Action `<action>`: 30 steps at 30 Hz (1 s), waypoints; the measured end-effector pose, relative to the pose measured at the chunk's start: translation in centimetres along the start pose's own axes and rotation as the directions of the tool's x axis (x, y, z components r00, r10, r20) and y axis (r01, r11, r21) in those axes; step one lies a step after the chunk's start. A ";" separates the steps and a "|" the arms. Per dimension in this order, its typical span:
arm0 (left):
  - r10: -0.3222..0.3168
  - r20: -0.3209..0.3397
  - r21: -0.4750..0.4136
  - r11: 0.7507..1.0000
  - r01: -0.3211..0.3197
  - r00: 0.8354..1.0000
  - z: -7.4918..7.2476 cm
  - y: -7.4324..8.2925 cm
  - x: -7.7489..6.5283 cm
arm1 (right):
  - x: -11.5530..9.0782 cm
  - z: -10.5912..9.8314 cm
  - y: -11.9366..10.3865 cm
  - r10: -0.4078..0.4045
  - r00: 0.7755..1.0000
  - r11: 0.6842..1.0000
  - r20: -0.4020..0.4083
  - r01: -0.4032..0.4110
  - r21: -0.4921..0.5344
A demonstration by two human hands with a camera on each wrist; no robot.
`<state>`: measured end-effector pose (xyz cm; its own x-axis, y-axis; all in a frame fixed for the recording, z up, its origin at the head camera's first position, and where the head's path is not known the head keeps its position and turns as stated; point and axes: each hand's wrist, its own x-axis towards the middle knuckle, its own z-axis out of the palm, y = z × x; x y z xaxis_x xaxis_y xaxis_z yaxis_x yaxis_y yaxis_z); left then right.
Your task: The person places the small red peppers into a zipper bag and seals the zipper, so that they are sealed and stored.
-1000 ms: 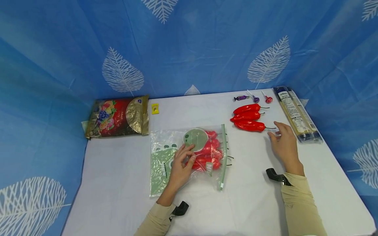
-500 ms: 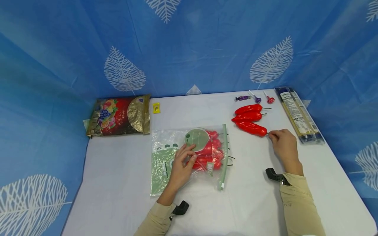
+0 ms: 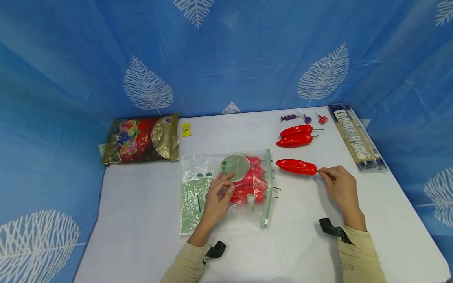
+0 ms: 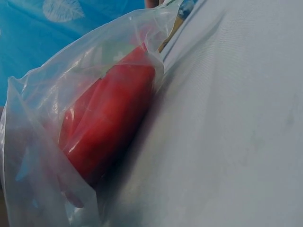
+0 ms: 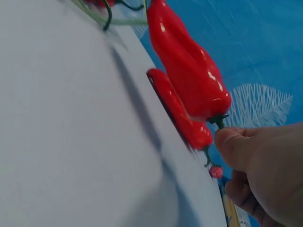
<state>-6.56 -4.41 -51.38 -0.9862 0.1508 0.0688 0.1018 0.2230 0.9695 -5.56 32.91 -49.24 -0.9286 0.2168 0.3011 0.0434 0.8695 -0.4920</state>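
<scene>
My right hand (image 3: 341, 186) pinches a red chili pepper (image 3: 296, 166) by its stem between thumb and forefinger. In the right wrist view the held pepper (image 5: 189, 66) hangs above the table, its shadow on the cloth. My left hand (image 3: 216, 198) is on top of a clear zip bag (image 3: 191, 165) with green print, thumb and forefinger close together, pinching its film. Several red peppers (image 3: 249, 181) lie inside the bag, some stems poking out past its green zip edge. The left wrist view shows red peppers (image 4: 116, 104) through the film. Two more chili peppers (image 3: 295, 140) lie behind the held one.
At the back right are a purple-wrapped candy (image 3: 290, 117), a purple lollipop (image 3: 307, 118) and a red lollipop (image 3: 322, 118). A long noodle-like pack (image 3: 355, 137) lies at the right edge. A red-gold bag (image 3: 141, 139) and yellow candy (image 3: 186, 129) are back left.
The right hand has taken the nearest of the three loose peppers by its stem and drawn it towards me, away from the other two. The left hand has stayed on the bag.
</scene>
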 end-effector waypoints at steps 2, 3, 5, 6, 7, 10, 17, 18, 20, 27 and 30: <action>0.006 -0.002 -0.012 1.000 -0.006 1.000 0.0 -0.1 0.0 | 0.0 0.2 -0.9 -0.021 1.000 1.000 0.019 0.020 0.005; 0.007 -0.003 -0.017 1.000 -0.007 1.000 0.0 -0.1 0.0 | 0.0 0.3 -1.4 -0.031 0.999 1.000 0.029 0.031 0.007; 0.008 -0.003 -0.022 1.000 -0.008 1.000 0.0 -0.2 0.0 | 0.0 0.7 -2.3 -0.054 0.998 0.999 0.042 0.053 0.011; 0.008 -0.002 -0.022 1.000 -0.008 1.000 0.0 -0.2 0.1 | 0.1 0.9 -2.7 -0.065 0.997 0.998 0.045 0.064 0.015; 0.007 0.000 -0.020 1.000 -0.007 1.000 0.0 -0.2 0.1 | 0.1 1.1 -3.2 -0.077 0.996 0.997 0.047 0.076 0.023; 0.009 0.005 -0.012 1.000 -0.009 1.000 0.0 -0.1 0.1 | 0.4 1.8 -4.4 -0.118 0.992 0.992 0.047 0.116 0.050; 0.012 0.009 -0.002 1.000 -0.012 1.000 -0.2 0.0 0.0 | 1.1 3.5 -6.8 -0.132 0.986 0.988 0.101 0.124 0.087; 0.013 0.010 -0.004 1.000 -0.013 1.000 -0.2 0.1 0.0 | 1.2 3.7 -7.2 -0.131 0.985 0.988 0.110 0.121 0.092; 0.017 0.010 -0.012 1.000 -0.017 1.000 -0.2 0.0 0.0 | 1.3 4.1 -7.8 -0.141 0.983 0.985 0.119 0.128 0.114; 0.037 0.008 -0.039 0.999 -0.037 0.999 -0.1 -0.1 0.0 | 1.0 4.3 -8.1 -0.176 0.977 0.972 0.122 0.152 0.182; 0.037 0.008 -0.039 0.999 -0.037 0.999 -0.2 -0.1 0.0 | 0.6 4.1 -7.4 -0.145 0.983 0.973 0.111 0.122 0.194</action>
<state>-6.59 -4.60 -51.47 -0.9806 0.1667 0.1029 0.1328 0.1795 0.9748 -7.89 24.79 -48.73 -0.9602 0.0378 0.2767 -0.1422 0.7864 -0.6012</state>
